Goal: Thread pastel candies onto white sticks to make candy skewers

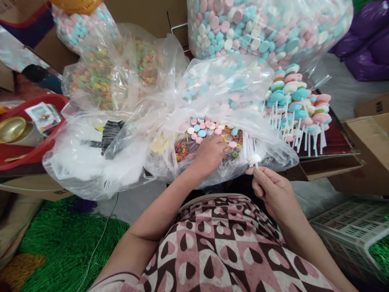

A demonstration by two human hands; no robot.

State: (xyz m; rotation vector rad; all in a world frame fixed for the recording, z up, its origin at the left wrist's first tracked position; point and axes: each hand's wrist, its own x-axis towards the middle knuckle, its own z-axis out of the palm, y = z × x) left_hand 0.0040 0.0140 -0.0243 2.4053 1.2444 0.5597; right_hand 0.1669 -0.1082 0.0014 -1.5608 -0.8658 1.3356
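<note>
My right hand [270, 188] pinches a short white stick near the front edge of the plastic sheet. At the top of that stick is a white marshmallow [254, 158]. My left hand [212, 153] lies palm down over loose ring-shaped candies [181, 151], its fingers bent and the tips partly hidden. Pink, blue and white marshmallow discs [201, 133] are scattered just beyond it. Several bare white sticks [249, 142] lie between my hands on the clear plastic [194, 174]. Finished-looking marshmallow skewers [299, 105] are piled at the right.
A big bag of marshmallows [267, 32] stands behind, with a bag of coloured rings [97, 81] at the left. A red basin [59, 107] sits at the far left. Cardboard boxes [370, 150] and a pale crate [349, 227] flank the right; green stringy material [69, 239] covers the left floor.
</note>
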